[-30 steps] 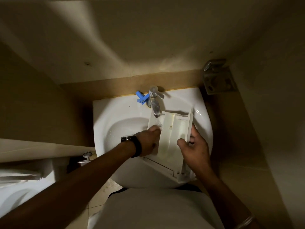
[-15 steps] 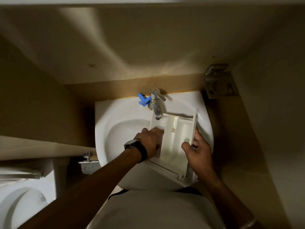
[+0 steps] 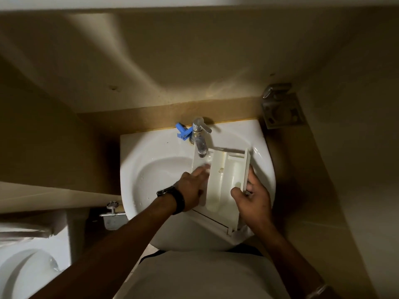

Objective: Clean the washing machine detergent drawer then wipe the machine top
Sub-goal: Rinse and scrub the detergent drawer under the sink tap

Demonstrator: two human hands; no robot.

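The white detergent drawer (image 3: 222,178) lies across the right half of a white sink (image 3: 151,167), its far end under the chrome tap (image 3: 199,138). My right hand (image 3: 253,198) grips the drawer's right side wall near the front. My left hand (image 3: 192,188), with a black watch on the wrist, lies flat with fingers stretched into the drawer's left compartment below the spout; the fingertips look blurred. The washing machine is not in sight.
A blue plastic piece (image 3: 182,132) lies behind the tap on the sink's rim. A metal bracket (image 3: 280,106) is fixed to the wall at the right. A toilet (image 3: 23,270) stands at the lower left. Beige walls close in on three sides.
The fingers of my left hand have stretched further up into the drawer's left compartment. My right hand keeps its hold on the drawer's right wall. The drawer has barely shifted.
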